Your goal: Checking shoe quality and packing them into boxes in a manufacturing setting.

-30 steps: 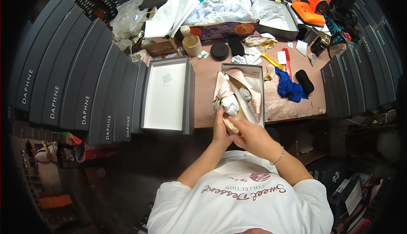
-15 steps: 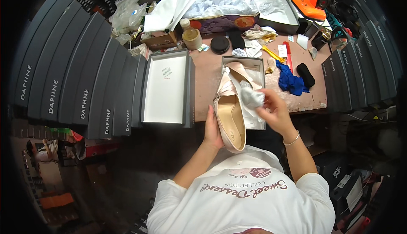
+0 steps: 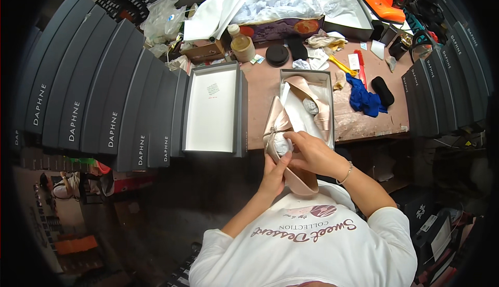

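My left hand (image 3: 273, 177) grips a pale pink satin pump (image 3: 278, 118) by its side, thumb at the opening. The pump has a bow-like fold at its pointed toe and is held in front of my body. A crumpled wad of white tissue paper (image 3: 281, 144) sits in its front opening, and my right hand (image 3: 317, 156) pinches and presses at it. Beyond my hands, a matching pump (image 3: 300, 84) lies on white paper in an open shoe box (image 3: 329, 87). Another paper wad (image 3: 311, 105) rests at that pump.
Left of the pumps lies an empty dark box with white lining (image 3: 210, 115). Upright dark shoe boxes (image 3: 99, 89) line the left, more (image 3: 434, 84) the right. A blue cloth (image 3: 364, 97), red brush (image 3: 360, 69), bottle (image 3: 241, 45) and paper-filled carton (image 3: 280, 30) occupy the table.
My right hand has brought the paper wad from above the box down into the held pump's front opening. My left thumb has come over to the opening.
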`<state>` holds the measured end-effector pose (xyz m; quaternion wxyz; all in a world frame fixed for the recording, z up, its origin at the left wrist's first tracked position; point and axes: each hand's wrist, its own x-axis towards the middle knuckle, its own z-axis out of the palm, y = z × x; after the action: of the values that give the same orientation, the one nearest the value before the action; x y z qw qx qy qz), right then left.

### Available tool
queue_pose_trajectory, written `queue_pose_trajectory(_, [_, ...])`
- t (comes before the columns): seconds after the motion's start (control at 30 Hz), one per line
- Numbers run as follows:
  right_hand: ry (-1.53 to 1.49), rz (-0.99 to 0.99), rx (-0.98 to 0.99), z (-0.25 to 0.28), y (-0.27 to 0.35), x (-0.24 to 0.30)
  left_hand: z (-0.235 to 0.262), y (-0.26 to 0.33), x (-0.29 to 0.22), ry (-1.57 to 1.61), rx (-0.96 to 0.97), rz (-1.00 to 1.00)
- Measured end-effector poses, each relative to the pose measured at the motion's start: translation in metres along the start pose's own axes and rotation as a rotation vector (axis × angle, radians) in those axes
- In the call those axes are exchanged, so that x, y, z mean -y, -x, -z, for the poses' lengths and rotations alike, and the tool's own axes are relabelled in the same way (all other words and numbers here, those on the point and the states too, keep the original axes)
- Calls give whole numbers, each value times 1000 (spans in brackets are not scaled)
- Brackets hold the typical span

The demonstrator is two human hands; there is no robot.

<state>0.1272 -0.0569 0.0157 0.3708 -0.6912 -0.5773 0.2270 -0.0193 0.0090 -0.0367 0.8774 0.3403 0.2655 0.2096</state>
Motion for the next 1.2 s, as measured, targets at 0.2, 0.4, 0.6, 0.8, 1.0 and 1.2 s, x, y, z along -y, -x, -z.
queue_pose_trajectory(0.2, [213,237,-147,-9,2,-16,-7,3,1,75,-24,46])
queue_pose_trajectory(0.4, [191,-35,-117,-10,-5,-24,-16,16,11,46,-45,97])
queue_pose_trajectory(0.6, [-182,29,-147,14,-12,-10,-18,12,-13,-9,63,157])
queue_pose_trajectory(0.8, [-266,0,-121,5,-46,-35,-6,-11,-37,-58,23,98])
queue_pose_trajectory(1.0, [375,-192,-91,49,-75,-113,12,-72,-89,-1308,-275,-713])
queue_pose_trajectory(1.2, [442,-240,-160,38,-78,-152,-20,-59,-92,-1187,-32,-681])
